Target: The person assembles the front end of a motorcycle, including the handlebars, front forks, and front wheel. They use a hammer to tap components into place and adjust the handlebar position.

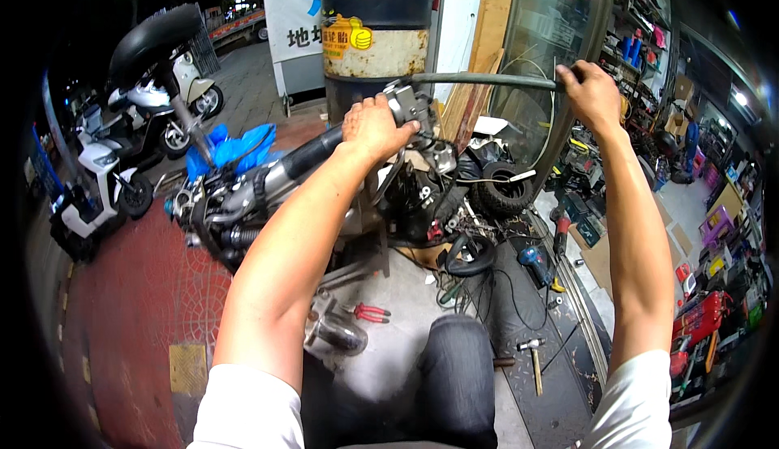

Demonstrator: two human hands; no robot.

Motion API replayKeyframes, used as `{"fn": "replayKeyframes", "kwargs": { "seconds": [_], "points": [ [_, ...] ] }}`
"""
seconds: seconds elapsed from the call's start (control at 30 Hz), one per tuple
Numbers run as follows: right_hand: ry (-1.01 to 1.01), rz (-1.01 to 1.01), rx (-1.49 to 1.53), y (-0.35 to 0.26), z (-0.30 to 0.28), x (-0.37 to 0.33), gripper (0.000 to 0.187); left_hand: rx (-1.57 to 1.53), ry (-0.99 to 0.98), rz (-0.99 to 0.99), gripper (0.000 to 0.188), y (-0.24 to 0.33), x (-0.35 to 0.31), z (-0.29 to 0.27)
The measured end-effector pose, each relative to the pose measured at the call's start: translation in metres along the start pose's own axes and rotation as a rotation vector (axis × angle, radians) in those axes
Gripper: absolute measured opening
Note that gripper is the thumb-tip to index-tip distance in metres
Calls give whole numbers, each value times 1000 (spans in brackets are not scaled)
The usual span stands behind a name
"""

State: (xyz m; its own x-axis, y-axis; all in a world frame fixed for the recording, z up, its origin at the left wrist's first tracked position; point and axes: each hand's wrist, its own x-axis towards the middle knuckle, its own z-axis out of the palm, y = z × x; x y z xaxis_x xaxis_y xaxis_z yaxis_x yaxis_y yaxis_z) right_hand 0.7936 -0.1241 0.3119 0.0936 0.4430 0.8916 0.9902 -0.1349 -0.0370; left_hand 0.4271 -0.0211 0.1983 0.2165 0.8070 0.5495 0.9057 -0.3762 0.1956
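My right hand is closed on the far-right end of a long dark grey bar, which runs almost level. The bar's left end meets a silver metal block on a stripped-down motor vehicle frame. My left hand is wrapped around the upper end of a thick black tube, right against the block, with its thumb near the block's lower edge. How the bar joins the block is too blurred to tell.
Red-handled pliers, a hammer and a blue power tool lie below. A tire leans near the glass door. A rusty drum stands behind. Scooters are parked left; shelves and clutter fill the right.
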Motion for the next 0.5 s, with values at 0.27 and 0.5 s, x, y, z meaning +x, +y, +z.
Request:
{"fn": "replayKeyframes", "kwargs": {
  "seconds": [0.27, 0.5],
  "points": [
    [-270, 402, 2264, 40, 37, -5, 34, -156, -361, -24, 100, -30, 61, 20],
    [-94, 51, 2617, 17, 59, -20, 43, -194, -384, 11, 91, -29, 70, 27]
  ]
}}
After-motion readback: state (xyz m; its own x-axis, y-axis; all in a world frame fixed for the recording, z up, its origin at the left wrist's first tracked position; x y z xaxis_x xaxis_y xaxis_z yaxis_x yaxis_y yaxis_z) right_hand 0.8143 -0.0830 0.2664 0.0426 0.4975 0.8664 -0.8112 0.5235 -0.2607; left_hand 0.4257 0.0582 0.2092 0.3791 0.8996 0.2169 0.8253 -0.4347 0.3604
